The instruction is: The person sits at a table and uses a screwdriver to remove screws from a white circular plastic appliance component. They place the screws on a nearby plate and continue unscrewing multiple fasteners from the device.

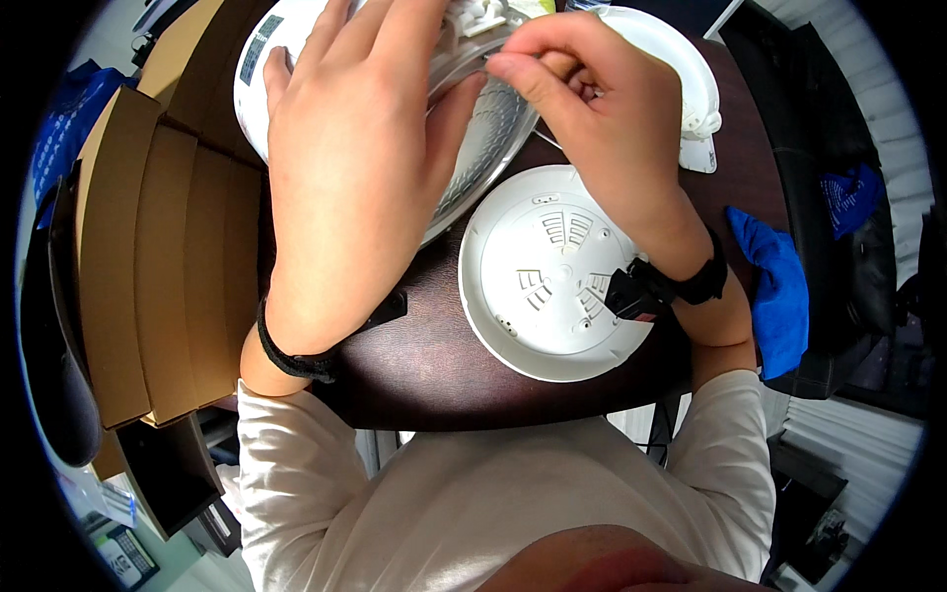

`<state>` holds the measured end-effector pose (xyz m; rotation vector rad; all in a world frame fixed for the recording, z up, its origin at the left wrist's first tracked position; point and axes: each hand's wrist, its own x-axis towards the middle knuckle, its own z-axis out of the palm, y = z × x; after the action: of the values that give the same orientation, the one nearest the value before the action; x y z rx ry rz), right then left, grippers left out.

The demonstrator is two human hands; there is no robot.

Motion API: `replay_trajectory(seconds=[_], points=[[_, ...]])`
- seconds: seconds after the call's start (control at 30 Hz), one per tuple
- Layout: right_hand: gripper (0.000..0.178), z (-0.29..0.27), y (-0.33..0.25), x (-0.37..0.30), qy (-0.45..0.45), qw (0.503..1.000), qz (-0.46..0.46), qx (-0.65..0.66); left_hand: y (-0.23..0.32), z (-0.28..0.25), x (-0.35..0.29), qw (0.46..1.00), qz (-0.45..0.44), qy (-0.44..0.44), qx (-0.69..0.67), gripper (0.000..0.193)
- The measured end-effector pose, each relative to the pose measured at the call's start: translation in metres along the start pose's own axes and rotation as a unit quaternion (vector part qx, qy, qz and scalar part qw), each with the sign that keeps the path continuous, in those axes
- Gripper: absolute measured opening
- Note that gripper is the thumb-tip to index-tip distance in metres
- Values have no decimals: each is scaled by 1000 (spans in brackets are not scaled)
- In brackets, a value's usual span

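Observation:
My left hand (360,168) lies spread over a white round housing (258,84) at the back of the table, its thumb on a clear ribbed plastic disc (483,153). At the disc's upper edge, my right hand (612,109) pinches thumb and forefinger together. Whatever sits between those fingertips is too small to make out. Small white plastic parts (478,20) show between the hands, partly cut off by the frame. Below my right wrist, a round white vented cover (533,340) rests on the table, apart from both hands.
Another round white part (698,74) stands behind my right hand. Brown cardboard boxes (168,276) line the left side of the dark table (424,365). A blue cloth (779,296) hangs at the right edge, beside black seating (838,109).

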<state>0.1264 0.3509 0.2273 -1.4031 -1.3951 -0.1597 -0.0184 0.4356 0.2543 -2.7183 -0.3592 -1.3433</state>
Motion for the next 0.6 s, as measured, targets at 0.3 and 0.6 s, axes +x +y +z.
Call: replay_trajectory(seconds=[0.3,0.6], points=[[12,3,3,-2,36,988,-116,-93,-2,0,0,999,32,3,39,41],[13,3,3,-2,36,984,-140,-105,-1,-4,3,997,44,-20,67,41]])
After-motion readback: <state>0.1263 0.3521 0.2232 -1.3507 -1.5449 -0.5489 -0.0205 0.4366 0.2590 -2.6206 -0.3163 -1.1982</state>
